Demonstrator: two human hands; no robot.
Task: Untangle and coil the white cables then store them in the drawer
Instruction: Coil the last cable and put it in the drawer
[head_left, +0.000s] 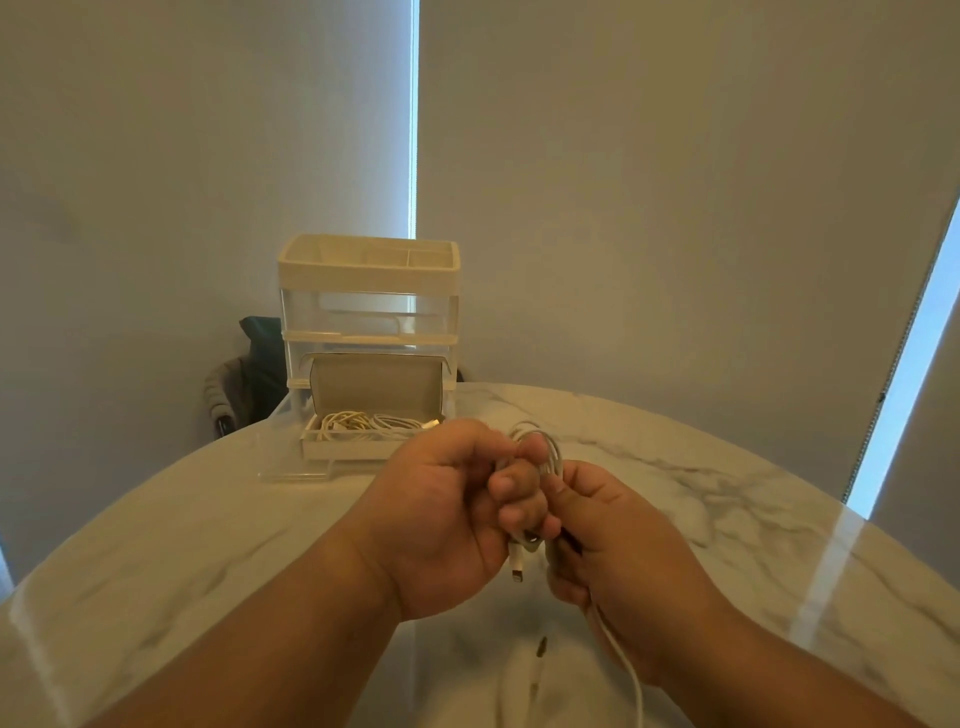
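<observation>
Marble table (208, 519), one open drawer (343, 451), left hand (441, 514), right hand (623, 551), fingers (511, 483) gripping one white cable (551, 457)

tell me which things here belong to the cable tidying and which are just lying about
Job: white cable looped in the left hand and right hand; coiled white cables in the open clear plastic drawer; cream-topped clear drawer unit.
Lying about: dark chair draped with grey garment; white marble table.

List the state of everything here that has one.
Cable: partly coiled, plug dangling.
Left hand: grips its loops.
Right hand: holds its tail.
Bottom drawer: pulled open.
Box: lid up, coiled cables inside.
Upper drawer: shut.
</observation>
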